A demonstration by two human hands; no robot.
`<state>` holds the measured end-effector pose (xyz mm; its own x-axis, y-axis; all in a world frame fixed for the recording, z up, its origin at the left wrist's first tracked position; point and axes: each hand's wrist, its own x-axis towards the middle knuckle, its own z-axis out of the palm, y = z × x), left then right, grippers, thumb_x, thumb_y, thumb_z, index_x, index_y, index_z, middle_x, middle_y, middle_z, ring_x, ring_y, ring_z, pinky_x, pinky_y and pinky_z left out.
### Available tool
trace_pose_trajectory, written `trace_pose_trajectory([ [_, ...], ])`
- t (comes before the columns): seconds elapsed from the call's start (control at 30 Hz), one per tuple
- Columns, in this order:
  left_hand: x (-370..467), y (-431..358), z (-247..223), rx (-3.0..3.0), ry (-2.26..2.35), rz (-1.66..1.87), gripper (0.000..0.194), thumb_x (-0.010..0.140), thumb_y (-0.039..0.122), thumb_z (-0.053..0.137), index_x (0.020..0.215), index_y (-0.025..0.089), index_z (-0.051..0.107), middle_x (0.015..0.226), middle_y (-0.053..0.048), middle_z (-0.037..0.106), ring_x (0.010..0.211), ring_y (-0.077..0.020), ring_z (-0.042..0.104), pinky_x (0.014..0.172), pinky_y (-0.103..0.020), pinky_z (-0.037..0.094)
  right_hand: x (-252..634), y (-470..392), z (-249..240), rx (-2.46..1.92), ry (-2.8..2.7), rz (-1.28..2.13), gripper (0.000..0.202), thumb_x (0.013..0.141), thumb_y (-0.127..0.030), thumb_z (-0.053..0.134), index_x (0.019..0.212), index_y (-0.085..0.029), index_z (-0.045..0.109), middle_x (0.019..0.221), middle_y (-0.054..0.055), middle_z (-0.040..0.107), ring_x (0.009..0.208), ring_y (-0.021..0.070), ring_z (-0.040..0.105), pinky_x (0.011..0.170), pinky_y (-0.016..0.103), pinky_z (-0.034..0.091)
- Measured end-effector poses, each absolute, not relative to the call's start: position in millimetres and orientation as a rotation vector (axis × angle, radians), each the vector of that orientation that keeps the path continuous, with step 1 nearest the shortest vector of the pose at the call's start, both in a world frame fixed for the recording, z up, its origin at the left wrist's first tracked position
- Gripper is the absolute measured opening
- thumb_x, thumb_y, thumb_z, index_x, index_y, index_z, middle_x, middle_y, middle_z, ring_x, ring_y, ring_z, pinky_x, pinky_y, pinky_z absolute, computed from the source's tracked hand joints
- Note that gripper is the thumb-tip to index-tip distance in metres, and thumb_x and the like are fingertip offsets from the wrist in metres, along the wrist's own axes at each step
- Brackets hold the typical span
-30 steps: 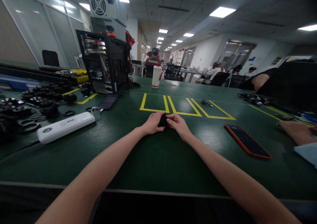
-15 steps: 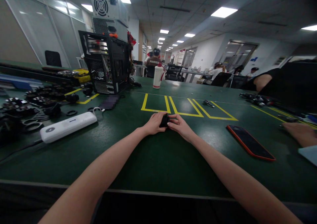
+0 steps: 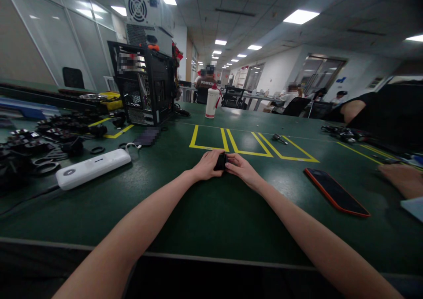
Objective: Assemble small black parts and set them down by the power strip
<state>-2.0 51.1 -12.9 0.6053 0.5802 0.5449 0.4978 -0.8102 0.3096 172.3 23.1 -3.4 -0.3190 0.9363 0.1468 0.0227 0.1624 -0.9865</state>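
Between my hands, low over the green table (image 3: 211, 211), is a small black part (image 3: 220, 162) whose exact kind I cannot make out. My left hand (image 3: 208, 164) wraps round its left side, thumb in front and fingers behind. At its right end, the fingertips of my right hand (image 3: 242, 169) are closed on it. Both hands cover much of the part. Just beyond them, yellow tape outlines (image 3: 250, 153) mark the table top, and a small dark metal piece (image 3: 279, 139) lies in the right-hand one.
A white power strip (image 3: 94, 169) and a pile of black parts (image 3: 49, 136) lie to the left. An open computer case (image 3: 145, 85) and a white bottle (image 3: 210, 103) stand behind. Rightward are an orange-edged phone (image 3: 335, 192) and another person's hand (image 3: 401, 178).
My right fingers have closed in against the black part's right end. My left hand keeps its hold. The whole view has shifted very slightly.
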Motion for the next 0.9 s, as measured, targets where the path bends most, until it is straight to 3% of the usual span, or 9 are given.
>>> trace_pose_trajectory([
  [0.1, -2.0, 51.2, -12.6, 2.692, 0.905, 0.991, 0.064, 0.065, 0.026, 0.058, 0.12, 0.016, 0.027, 0.115, -0.011, 0.044, 0.11, -0.0255, 0.041, 0.095, -0.042, 0.029, 171.7, 20.8, -0.7, -0.954, -1.571, 1.244, 0.037, 0.063, -0.028, 0.067, 0.096, -0.024, 0.051, 0.095, 0.002, 0.057, 0.093, 0.0162, 0.055, 0.084, 0.038, 0.045],
  [0.3, -1.8, 51.7, -13.3, 2.677, 0.899, 1.008, 0.065, 0.063, 0.025, 0.058, 0.12, 0.017, 0.027, 0.116, -0.011, 0.044, 0.111, -0.0253, 0.041, 0.095, -0.043, 0.029, 163.8, 18.6, 3.4, -1.029, -1.419, 1.28, 0.023, 0.07, -0.038, 0.059, 0.088, -0.025, 0.053, 0.078, -0.001, 0.059, 0.077, 0.0131, 0.058, 0.079, 0.038, 0.047],
  [0.6, -2.3, 51.0, -12.4, 2.683, 0.886, 1.009, 0.064, 0.064, 0.025, 0.058, 0.12, 0.016, 0.027, 0.115, -0.011, 0.044, 0.109, -0.0255, 0.042, 0.095, -0.043, 0.029, 171.4, 26.8, -4.1, -0.989, -1.506, 1.292, 0.031, 0.067, -0.031, 0.062, 0.096, -0.023, 0.055, 0.1, 0.002, 0.058, 0.095, 0.0167, 0.054, 0.089, 0.038, 0.042],
  [0.77, -2.4, 51.4, -14.0, 2.665, 0.907, 1.003, 0.065, 0.064, 0.026, 0.058, 0.12, 0.018, 0.027, 0.117, -0.011, 0.043, 0.111, -0.026, 0.04, 0.095, -0.044, 0.028, 172.6, 22.2, -1.1, -0.911, -1.603, 1.235, 0.038, 0.063, -0.026, 0.067, 0.097, -0.024, 0.051, 0.093, 0.001, 0.06, 0.094, 0.0165, 0.056, 0.089, 0.039, 0.04],
  [0.9, -2.3, 50.9, -13.6, 2.66, 0.907, 0.999, 0.065, 0.063, 0.025, 0.058, 0.12, 0.018, 0.027, 0.117, -0.011, 0.043, 0.111, -0.0261, 0.04, 0.095, -0.044, 0.028, 167.7, 22.5, -0.4, -0.986, -1.488, 1.258, 0.028, 0.067, -0.035, 0.062, 0.09, -0.024, 0.052, 0.081, 0.0, 0.06, 0.082, 0.0149, 0.058, 0.082, 0.038, 0.045],
])
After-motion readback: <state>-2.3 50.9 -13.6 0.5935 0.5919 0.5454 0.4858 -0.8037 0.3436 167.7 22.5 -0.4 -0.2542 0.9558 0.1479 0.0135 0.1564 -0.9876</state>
